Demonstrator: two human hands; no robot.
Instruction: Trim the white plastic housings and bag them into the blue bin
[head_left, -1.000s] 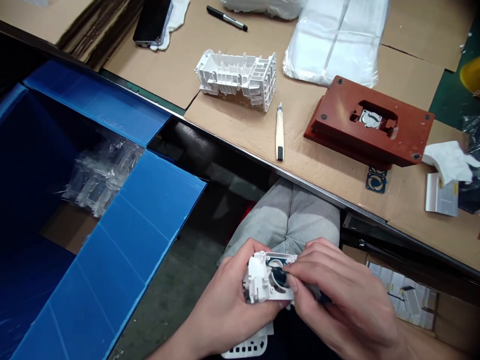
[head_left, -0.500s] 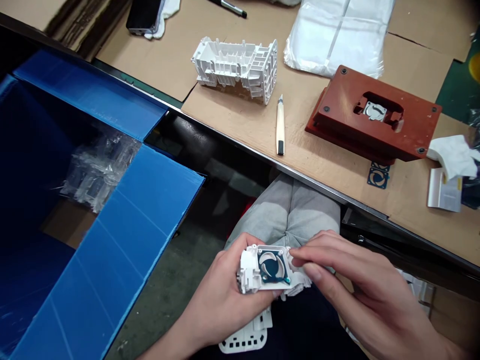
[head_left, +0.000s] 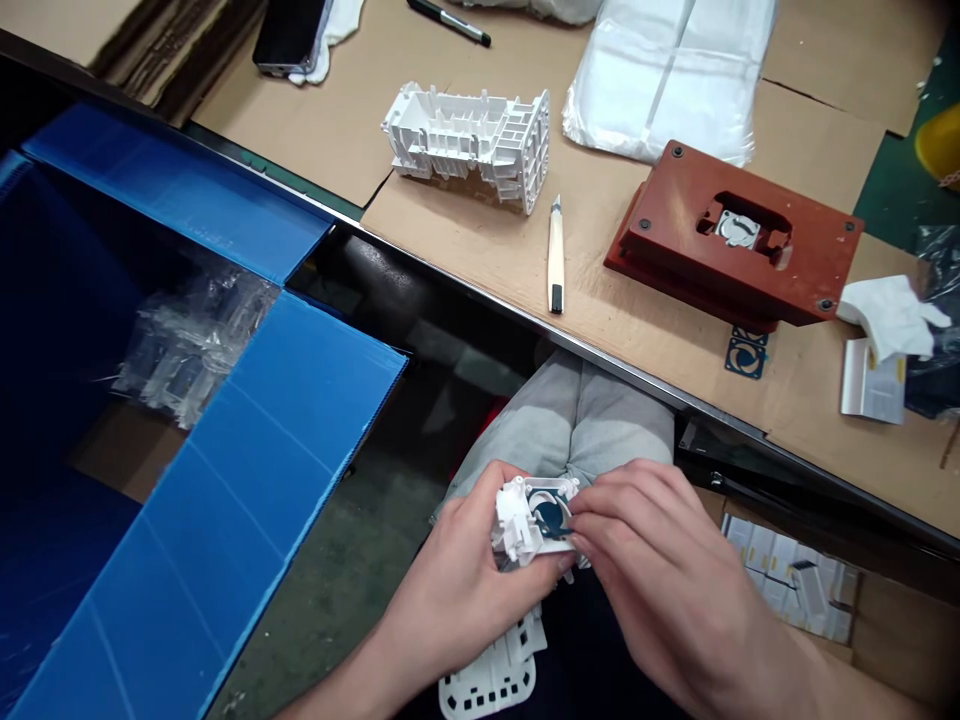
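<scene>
My left hand (head_left: 469, 570) is wrapped around a white plastic housing (head_left: 517, 530), held over my lap. A dark teal flat gasket (head_left: 550, 515) with a round, curved cutout lies in the housing's square end recess. The thumb and fingers of my right hand (head_left: 637, 545) are pinched together at the gasket's right edge and cover that corner. Below my left hand, a white perforated end (head_left: 487, 690) with a row of small square holes hangs down. Similar teal gaskets (head_left: 746, 352) lie on the table by the red-brown fixture (head_left: 802, 235), which has a metal piece (head_left: 737, 229) in its opening.
Another white housing (head_left: 469, 140) lies on the cardboard-covered table, with a craft knife (head_left: 556, 255) in front. Farther back are clear bags (head_left: 667, 80), a pen (head_left: 450, 22) and a phone (head_left: 291, 35). A blue bin (head_left: 300, 390) with bagged parts stands left. Metal pieces (head_left: 795, 580) lie in a box below right.
My right hand has moved left and closed in on the gasket's right edge. The housing in my left hand has turned slightly and shifted a little up and right.
</scene>
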